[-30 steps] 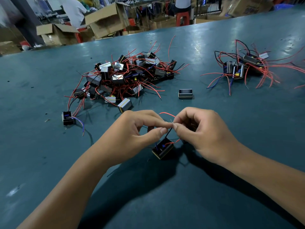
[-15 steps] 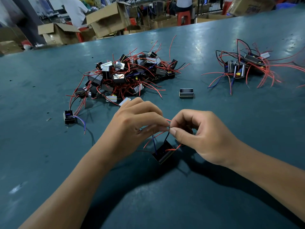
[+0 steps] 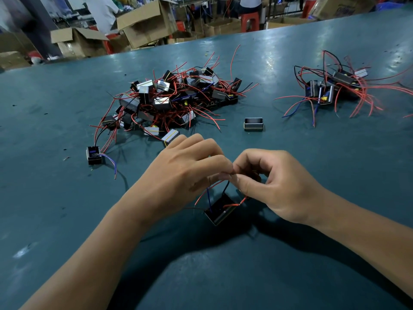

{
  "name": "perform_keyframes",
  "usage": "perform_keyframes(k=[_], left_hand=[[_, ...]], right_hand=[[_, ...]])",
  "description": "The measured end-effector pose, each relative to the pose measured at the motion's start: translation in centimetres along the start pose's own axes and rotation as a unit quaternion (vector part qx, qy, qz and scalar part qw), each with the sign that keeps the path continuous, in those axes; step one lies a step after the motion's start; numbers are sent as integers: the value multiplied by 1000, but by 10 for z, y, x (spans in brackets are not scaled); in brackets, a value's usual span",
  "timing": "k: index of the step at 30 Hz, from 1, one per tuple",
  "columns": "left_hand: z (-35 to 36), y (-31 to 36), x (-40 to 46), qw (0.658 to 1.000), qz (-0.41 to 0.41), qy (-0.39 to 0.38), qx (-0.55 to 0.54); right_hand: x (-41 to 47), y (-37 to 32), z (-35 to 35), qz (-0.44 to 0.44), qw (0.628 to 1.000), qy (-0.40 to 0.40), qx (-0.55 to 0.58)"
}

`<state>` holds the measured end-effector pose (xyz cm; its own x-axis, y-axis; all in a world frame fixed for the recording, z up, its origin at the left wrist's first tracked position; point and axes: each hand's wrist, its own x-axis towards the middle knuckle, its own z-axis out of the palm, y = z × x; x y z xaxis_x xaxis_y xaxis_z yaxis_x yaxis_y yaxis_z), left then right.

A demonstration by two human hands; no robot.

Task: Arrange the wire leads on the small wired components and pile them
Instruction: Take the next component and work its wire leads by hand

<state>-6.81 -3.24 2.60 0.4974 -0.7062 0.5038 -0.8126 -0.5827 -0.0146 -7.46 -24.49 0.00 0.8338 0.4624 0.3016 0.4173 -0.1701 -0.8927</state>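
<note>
Pinching the wire leads (image 3: 225,186) of one small component (image 3: 220,209) between the thumb and forefinger of both hands, I am holding them just below the middle of the frame. My left hand (image 3: 185,173) is gripping from the left, my right hand (image 3: 274,182) from the right, fingertips meeting above the black block, which is hanging tilted close to the green table (image 3: 312,253). My left knuckles are hiding part of its red and blue leads. Above, left of centre, the big tangled pile (image 3: 169,101) is lying; a smaller pile (image 3: 335,90) is sitting at the upper right. Between them a lone wireless block (image 3: 253,124) is standing, and a stray component (image 3: 93,155) with a blue lead is lying at the left. Cardboard boxes (image 3: 143,23) are crowding the top edge.
</note>
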Motion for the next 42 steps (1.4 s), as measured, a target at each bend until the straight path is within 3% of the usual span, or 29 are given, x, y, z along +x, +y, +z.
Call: perform_keyframes(k=[6,12,19,23,26,32,37,42], left_hand=[[6,12,1,994,-74,-10,-83],[12,25,6,954,-214,-8,-208],[14,43,12,962,-247,-3,-113],[16,42,11,909,-350,-13,-224],[19,40,11,886,-383,-12,-260],[7,22,8,886,-339,3,-317],[2,11,2,960,-196,-1,-202],[4,5,1,980,-126,42,-149]], right_hand=[[-1,-4,2,-14,999,37,-20],[-1,-6,5,-44,992,86,-81],[-1,-6,8,-40,985,113,-126],[-2,-6,11,-63,973,118,-190],[-2,-6,12,-67,972,116,-195],[-1,-4,7,-40,982,120,-140],[-1,-2,6,-26,986,125,-107],[-2,-4,5,-28,989,113,-90]])
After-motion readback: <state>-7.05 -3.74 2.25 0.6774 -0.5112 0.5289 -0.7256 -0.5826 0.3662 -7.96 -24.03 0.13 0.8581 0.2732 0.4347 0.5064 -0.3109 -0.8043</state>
